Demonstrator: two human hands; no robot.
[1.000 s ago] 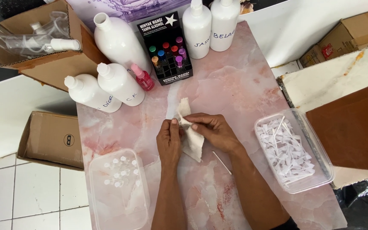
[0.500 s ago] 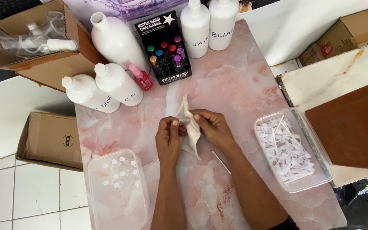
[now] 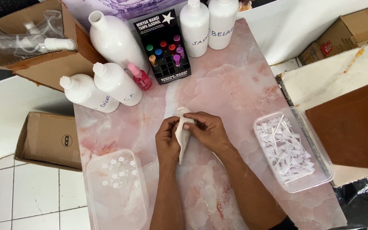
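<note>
We pinch a white cloth between our left hand and right hand. Both rest over the pink marble tabletop.

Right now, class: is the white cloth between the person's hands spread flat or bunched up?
Bunched up. The white cloth is gathered into a narrow crumpled strip, pinched between the left hand and right hand above the pink marble table.

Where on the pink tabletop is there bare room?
Bare patches: between the hands' white cloth and the black display rack, and right of it up to the tub of white sprayer parts. Crowded: the white bottles at the far-left edge.
</note>
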